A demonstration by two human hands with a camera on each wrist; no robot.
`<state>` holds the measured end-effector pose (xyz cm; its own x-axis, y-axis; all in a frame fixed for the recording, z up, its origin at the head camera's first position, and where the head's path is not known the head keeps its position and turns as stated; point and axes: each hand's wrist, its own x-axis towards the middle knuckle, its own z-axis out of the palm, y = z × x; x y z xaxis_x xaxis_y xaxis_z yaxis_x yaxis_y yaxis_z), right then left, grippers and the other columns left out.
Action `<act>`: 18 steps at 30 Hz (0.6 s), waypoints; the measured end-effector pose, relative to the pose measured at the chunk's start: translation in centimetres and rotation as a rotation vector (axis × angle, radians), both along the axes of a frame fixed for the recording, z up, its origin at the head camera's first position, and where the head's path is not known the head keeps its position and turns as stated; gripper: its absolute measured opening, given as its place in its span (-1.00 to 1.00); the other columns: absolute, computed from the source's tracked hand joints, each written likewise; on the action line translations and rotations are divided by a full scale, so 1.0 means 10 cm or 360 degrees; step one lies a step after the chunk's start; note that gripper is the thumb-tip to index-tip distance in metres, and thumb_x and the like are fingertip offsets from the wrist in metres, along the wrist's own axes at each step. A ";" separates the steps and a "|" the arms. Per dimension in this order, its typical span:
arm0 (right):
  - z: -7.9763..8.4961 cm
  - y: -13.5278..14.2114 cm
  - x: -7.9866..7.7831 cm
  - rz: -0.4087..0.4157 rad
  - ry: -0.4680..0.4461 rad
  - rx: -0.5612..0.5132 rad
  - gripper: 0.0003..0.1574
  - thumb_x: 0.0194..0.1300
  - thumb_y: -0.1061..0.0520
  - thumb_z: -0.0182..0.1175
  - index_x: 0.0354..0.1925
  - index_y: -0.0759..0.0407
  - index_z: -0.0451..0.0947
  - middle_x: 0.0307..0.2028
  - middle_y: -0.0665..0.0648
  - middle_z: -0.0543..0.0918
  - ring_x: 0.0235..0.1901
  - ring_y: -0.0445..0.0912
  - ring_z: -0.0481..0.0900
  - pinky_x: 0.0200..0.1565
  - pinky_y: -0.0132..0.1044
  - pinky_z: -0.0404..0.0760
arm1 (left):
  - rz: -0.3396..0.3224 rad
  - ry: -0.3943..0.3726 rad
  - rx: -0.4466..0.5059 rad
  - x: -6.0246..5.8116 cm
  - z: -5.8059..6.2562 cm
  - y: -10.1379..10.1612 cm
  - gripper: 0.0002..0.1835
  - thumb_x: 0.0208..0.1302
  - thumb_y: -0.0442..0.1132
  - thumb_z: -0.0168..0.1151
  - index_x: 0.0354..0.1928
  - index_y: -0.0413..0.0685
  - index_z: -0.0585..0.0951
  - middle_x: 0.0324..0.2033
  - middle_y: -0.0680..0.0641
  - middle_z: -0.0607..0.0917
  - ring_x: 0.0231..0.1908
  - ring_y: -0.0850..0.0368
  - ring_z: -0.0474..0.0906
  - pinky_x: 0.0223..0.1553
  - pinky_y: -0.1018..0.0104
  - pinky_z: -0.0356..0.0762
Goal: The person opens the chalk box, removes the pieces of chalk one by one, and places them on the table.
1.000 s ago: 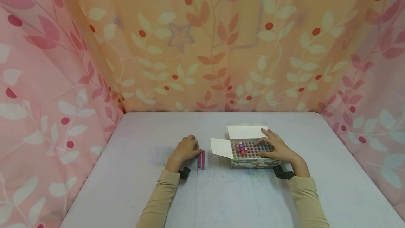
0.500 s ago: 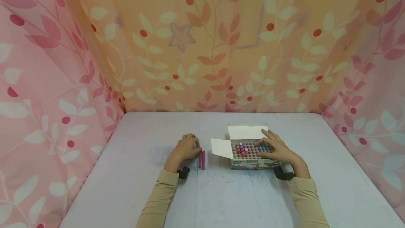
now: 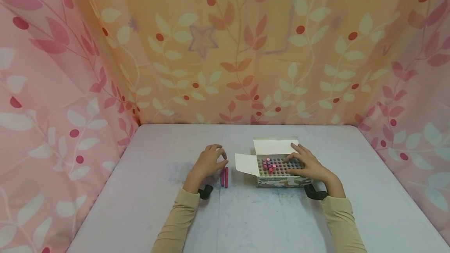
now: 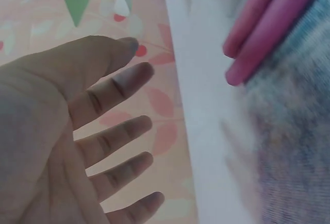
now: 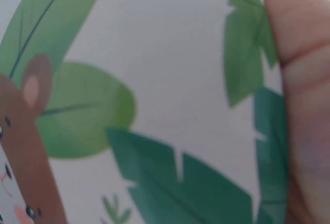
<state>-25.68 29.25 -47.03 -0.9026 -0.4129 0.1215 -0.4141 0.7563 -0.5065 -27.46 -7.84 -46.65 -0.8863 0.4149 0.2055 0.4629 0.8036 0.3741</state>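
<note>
A: What is the left hand (image 3: 208,162) doing?

B: It hovers with relaxed, spread fingers, gripping nothing. The left wrist view shows the fingers (image 4: 116,85) apart and the palm bare. Just to its right, two pink chalk sticks (image 3: 224,177) lie side by side on the table (image 3: 246,221), apparently parallel so they don't roll apart.

A: And the right hand (image 3: 306,165)?

B: It rests on the open chalk box (image 3: 277,167), fingers laid fairly straight across the right part of the chalk tops, thumb down the near side. I judge it is steadying the box rather than pinching a stick. The right wrist view shows only the box's printed leaves (image 5: 170,183) close up.

A: Where are the remaining pink ones?

B: A small cluster of pink chalk (image 3: 268,164) stands upright in the box's left part, slightly raised above the greyish sticks. The box flaps (image 3: 245,163) are folded out left and far, leaving the top accessible.
</note>
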 end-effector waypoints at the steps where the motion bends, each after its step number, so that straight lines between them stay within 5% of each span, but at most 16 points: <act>1: 0.00 0.00 0.00 0.0001 -0.0001 0.0000 -0.61 -0.11 -0.20 0.28 -0.27 -0.16 0.47 0.30 0.28 -0.01 0.26 0.28 -0.21 0.02 0.38 -0.15 | -0.0008 0.0029 0.0012 0.01 0.02 0.01 -0.84 0.09 -0.02 0.17 -0.36 0.10 0.55 0.03 -0.09 0.43 0.09 -0.11 0.26 -0.06 -0.07 0.31; 18: -0.04 0.03 -0.01 0.0000 0.0014 -0.0010 -0.64 -0.10 -0.21 0.28 -0.28 -0.23 0.45 0.30 0.25 -0.01 0.28 0.24 -0.23 0.03 0.37 -0.16 | -0.0128 0.0406 0.0173 0.14 0.31 0.31 -0.86 0.09 -0.10 0.17 -0.31 0.08 0.55 -0.02 -0.04 0.49 0.06 -0.02 0.34 -0.03 0.03 0.34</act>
